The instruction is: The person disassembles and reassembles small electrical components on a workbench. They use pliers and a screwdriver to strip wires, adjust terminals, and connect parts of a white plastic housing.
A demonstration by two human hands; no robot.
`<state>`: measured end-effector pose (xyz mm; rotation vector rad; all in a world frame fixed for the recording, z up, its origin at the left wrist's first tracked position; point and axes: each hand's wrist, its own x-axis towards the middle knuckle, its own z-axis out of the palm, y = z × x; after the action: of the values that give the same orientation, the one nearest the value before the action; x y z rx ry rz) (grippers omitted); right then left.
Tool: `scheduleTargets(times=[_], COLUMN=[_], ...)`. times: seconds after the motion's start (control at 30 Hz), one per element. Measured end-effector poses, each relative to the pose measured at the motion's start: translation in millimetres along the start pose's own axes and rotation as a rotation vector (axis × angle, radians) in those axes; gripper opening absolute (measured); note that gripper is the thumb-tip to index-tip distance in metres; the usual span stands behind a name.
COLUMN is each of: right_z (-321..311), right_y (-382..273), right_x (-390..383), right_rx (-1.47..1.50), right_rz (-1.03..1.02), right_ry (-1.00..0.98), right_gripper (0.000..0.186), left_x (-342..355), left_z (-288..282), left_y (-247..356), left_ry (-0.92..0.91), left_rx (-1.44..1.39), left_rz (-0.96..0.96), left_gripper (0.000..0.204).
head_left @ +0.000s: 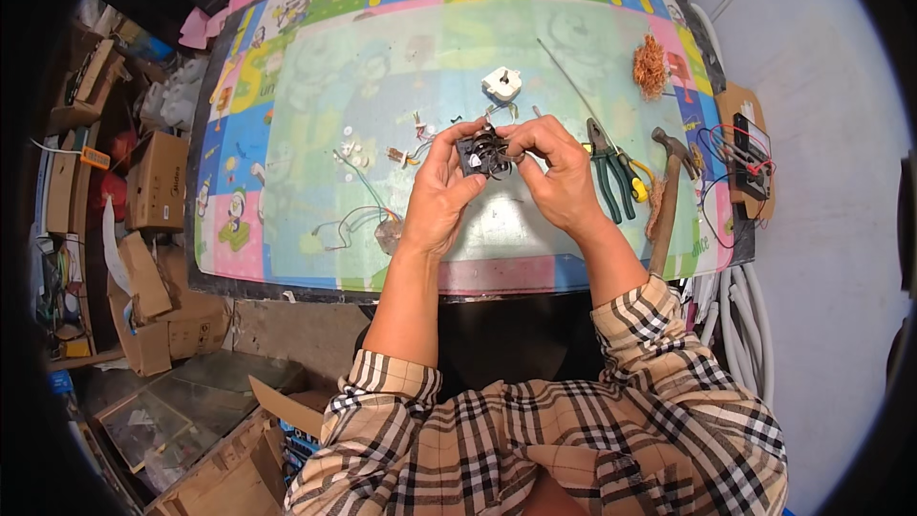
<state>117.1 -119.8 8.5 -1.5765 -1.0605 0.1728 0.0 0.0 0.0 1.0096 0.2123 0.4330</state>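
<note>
Between my two hands, above the middle of the table, is a small dark mechanism (487, 155) with black curved parts and bits of metal; its exact kind is unclear. My left hand (441, 193) is closed around its left side, thumb below and fingers behind. The fingers of my right hand (559, 177) pinch at its right edge, and the fingertips hide what they grip there. Just beyond lies a white plastic housing (502, 85) with a dark hole in it. Loose wires with small connectors (399, 155) are to the left of my left hand.
On the right are a long thin screwdriver (565, 76), green-handled pliers (614, 177), a hammer (666, 201), a copper wire bundle (650, 67) and a multimeter (752, 158) with leads. White pieces (355, 153) and a wired block (388, 235) lie left. Cardboard boxes (158, 180) stand beside the table.
</note>
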Motion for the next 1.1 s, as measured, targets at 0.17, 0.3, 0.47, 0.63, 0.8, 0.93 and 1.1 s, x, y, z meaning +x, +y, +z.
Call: scheduleTargets(times=[0.17, 0.3, 0.47, 0.63, 0.8, 0.93, 1.1], right_z=[7.9, 10.9, 11.5, 13.9, 16.8, 14.3, 12.4], right_y=[2.2, 1.6, 1.9, 11.2, 17.5, 11.5, 7.1], right_x=[0.3, -0.1, 0.7, -1.7, -2.2, -1.8, -0.2], right_rx=[0.053, 0.099, 0.159, 0.323, 0.445, 0.445, 0.46], right_rz=[0.004, 0.034, 0.104, 0.218, 0.331, 0.429, 0.423], right_ry=[0.016, 0.02, 0.012, 0.043, 0.023, -0.006, 0.02], right_gripper=[0.017, 0.016, 0.013, 0.011, 0.011, 0.011, 0.013], left_x=[-3.0, -5.5, -6.3, -7.3, -5.6, -5.5, -4.5], left_z=[-6.6, -8.0, -11.1, -9.5, -14.4, -19.9, -20.2], left_y=[4.7, 7.1, 7.3, 7.1, 0.3, -3.4, -2.7], left_ry=[0.03, 0.035, 0.03, 0.023, 0.056, 0.113, 0.158], left_rx=[-0.001, -0.03, -0.025, 0.031, 0.076, 0.065, -0.057], left_rz=[-0.04, -0.074, -0.069, -0.063, -0.036, -0.089, -0.17], left_gripper=[0.056, 0.055, 0.056, 0.059, 0.056, 0.052, 0.054])
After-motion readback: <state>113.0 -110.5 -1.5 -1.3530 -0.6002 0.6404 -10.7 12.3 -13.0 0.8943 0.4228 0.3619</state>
